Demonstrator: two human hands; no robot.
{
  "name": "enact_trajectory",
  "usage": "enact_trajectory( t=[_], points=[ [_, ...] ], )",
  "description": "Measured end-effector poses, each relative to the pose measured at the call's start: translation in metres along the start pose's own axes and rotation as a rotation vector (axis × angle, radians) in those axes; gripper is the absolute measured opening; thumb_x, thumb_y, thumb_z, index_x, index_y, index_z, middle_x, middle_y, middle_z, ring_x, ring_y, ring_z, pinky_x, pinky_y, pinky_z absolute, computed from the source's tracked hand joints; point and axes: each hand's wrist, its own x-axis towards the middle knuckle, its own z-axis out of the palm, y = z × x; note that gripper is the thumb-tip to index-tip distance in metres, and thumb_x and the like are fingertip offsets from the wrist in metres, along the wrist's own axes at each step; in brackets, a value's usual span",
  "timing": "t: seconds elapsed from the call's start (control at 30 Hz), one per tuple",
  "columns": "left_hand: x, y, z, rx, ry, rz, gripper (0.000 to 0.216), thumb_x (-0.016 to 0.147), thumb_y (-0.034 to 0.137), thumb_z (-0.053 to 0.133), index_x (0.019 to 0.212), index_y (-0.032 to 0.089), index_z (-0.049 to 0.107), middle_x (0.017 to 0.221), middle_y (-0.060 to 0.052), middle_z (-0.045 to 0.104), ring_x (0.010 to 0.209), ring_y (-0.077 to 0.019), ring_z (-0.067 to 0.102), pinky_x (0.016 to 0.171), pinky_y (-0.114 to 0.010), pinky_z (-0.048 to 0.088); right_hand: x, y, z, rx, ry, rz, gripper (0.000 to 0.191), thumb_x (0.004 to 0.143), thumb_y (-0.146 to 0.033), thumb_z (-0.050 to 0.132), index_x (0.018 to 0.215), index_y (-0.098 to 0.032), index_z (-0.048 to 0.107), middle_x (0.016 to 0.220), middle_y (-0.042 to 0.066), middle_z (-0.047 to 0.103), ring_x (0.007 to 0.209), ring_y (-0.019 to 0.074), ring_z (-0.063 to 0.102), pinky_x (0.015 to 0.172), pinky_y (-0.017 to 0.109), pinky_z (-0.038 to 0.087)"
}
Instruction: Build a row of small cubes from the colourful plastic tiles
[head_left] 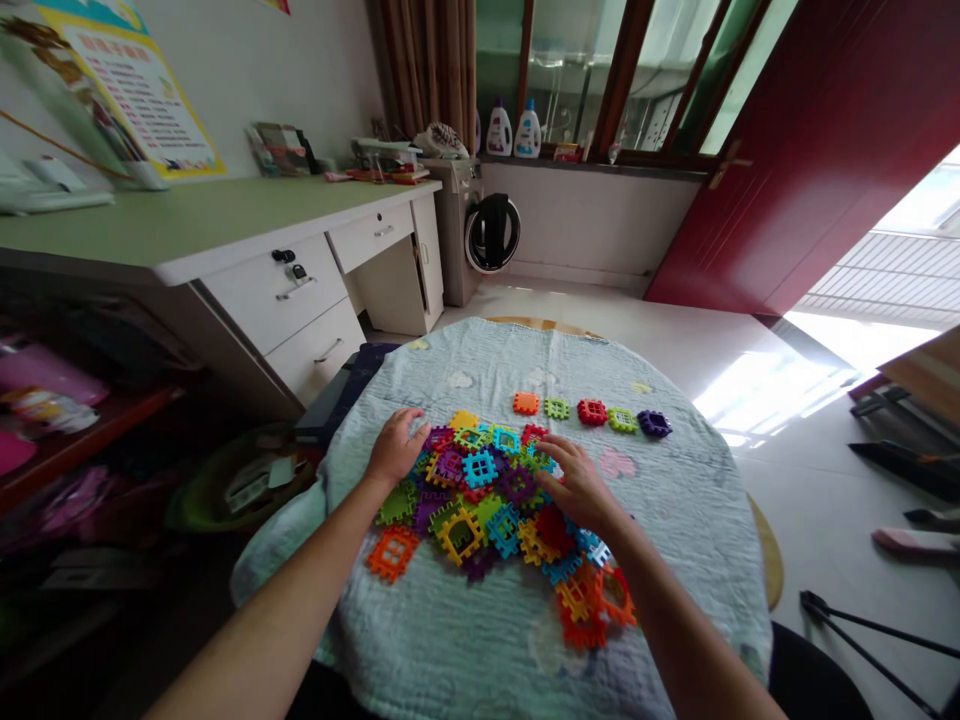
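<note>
Pile of coloured plastic blocks [480,470]: centre of the quilt-covered round desk [675,540]. Left hand [394,447] at the pile's 10 o'clock edge, fingers curled, grasp cannot be told. Right hand [577,485] at 3 o'clock, fingers released, flat on the blocks. Row of five single blocks [592,412] lies apart at 1 o'clock.

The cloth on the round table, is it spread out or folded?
Spread out. The cloth covers nearly the whole round table and drapes over its near-left edge, with the plastic tiles lying on top.
</note>
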Motion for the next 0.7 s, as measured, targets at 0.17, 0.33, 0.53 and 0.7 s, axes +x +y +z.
enact_trajectory(
  t=[0.17,0.33,0.53,0.7],
  points=[
    [0.002,-0.007,0.007,0.097,-0.095,0.05,0.031,0.083,0.042,0.053,0.102,0.021,0.065,0.12,-0.009,0.066,0.117,-0.0259,0.058,0.108,-0.042,0.042,0.003,-0.006,0.01,-0.017,-0.138,-0.052,0.033,0.086,-0.028,0.056,0.116,-0.024,0.067,0.132,0.008,0.061,0.125,0.0273,0.05,0.108,0.049,0.037],
    [0.008,-0.013,0.003,0.158,-0.184,0.101,0.029,0.08,0.041,0.057,0.103,0.025,0.067,0.126,-0.007,0.063,0.12,-0.0268,0.056,0.107,-0.043,0.042,-0.02,-0.004,-0.007,0.024,-0.16,-0.06,0.028,0.081,-0.023,0.057,0.107,-0.026,0.069,0.119,0.007,0.066,0.113,0.0252,0.057,0.102,0.045,0.041],
    [0.008,-0.01,0.004,0.206,-0.129,0.102,0.026,0.084,0.04,0.054,0.101,0.025,0.067,0.121,-0.007,0.065,0.113,-0.0275,0.057,0.102,-0.043,0.044,-0.009,-0.007,-0.016,0.011,-0.137,-0.021,0.02,0.084,-0.026,0.056,0.097,-0.023,0.07,0.108,0.008,0.068,0.103,0.0239,0.061,0.097,0.043,0.044],
    [0.006,-0.01,0.003,0.186,-0.158,0.1,0.029,0.087,0.035,0.048,0.105,0.027,0.069,0.124,-0.006,0.064,0.117,-0.027,0.056,0.104,-0.044,0.042,0.048,-0.028,0.007,-0.068,-0.22,-0.088,0.039,0.086,-0.029,0.057,0.123,-0.02,0.063,0.135,0.012,0.057,0.125,0.0277,0.051,0.106,0.045,0.037]
  ],
)
